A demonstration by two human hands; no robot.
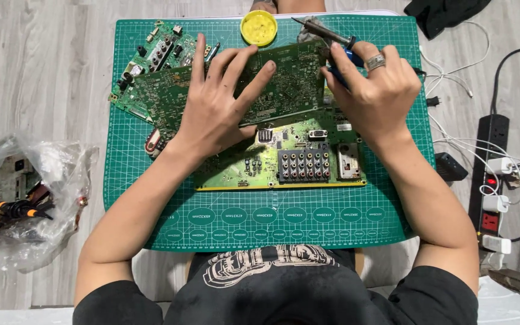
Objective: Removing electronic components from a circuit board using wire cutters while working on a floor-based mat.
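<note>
One clear bag (61, 174) holds boards.

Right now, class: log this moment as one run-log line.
left hand: flat on circuit board | right hand: holds soldering iron | under: green mat

No screens or signs in view. At the left edge of the frame, below the middle: a crumpled clear plastic bag (49, 180), lying on the pale wood floor, with brownish boards and an orange-and-black handled tool showing through the film. At top centre, on the upper rim of the green cutting mat (151, 198): a small round yellow tin (259, 27), lid off, seen from straight above. Right of centre, near the upper edge of the lower circuit board (236, 171): a small white rectangular sticker (344, 127). Across the mat's lower part: two rows of pale printed ovals (264, 215).
</note>
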